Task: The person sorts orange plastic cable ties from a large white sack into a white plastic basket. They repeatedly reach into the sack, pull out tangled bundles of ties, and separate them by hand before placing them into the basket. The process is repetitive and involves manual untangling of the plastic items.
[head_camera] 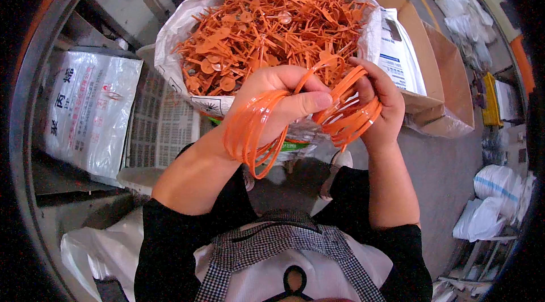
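My left hand point(276, 102) grips a bundle of orange plastic rings point(255, 131), several of which hang around the thumb side and wrist. Another bunch of orange rings point(351, 121) lies across the curled fingers of my right hand point(385, 102). One more orange ring arches up between the two hands, near the left fingertips. Both hands meet in front of my body, over the near rim of a white woven sack point(170, 42). Orange plastic sprues and discs point(272, 25) heap up inside the sack.
Cardboard boxes point(447, 76) and a white printed bag point(400, 55) stand right of the sack. On the left are a printed plastic sack point(93, 110) and a light perforated crate point(166, 119). White bundles point(496, 187) lie at the far right.
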Motion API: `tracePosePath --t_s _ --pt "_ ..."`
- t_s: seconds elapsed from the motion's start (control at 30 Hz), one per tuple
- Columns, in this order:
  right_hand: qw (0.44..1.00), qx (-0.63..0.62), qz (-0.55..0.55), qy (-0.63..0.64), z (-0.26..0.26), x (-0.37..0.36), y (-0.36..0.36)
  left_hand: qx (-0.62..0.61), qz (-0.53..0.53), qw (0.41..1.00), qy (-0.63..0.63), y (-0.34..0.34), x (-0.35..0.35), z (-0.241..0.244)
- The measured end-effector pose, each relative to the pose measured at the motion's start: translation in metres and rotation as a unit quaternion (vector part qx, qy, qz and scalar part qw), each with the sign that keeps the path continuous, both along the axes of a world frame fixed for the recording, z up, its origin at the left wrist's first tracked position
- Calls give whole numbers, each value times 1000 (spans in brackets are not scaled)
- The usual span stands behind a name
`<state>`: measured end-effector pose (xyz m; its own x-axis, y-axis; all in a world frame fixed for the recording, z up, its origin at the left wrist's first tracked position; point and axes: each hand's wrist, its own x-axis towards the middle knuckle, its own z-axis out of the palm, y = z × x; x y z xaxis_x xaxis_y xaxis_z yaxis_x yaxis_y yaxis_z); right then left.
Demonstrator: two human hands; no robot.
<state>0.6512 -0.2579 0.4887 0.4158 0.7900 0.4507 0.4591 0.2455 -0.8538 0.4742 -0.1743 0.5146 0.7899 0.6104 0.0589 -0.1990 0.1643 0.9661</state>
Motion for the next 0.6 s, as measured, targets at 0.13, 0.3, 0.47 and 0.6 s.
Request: tracePosePath --t_s 0.13,0.3,0.47,0.6 --pt "989 -8 -51 -136 3 0 -1 18 -3 1000 -3 -1 2 -3" --pt "997 64 -37 -25 -6 7 -3 -23 -29 999 -40 2 2 -4" --pt "979 172 34 103 6 12 -8 89 42 992 -77 0 2 3" --pt "945 166 67 274 10 20 -20 436 140 885 -87 12 -4 3"
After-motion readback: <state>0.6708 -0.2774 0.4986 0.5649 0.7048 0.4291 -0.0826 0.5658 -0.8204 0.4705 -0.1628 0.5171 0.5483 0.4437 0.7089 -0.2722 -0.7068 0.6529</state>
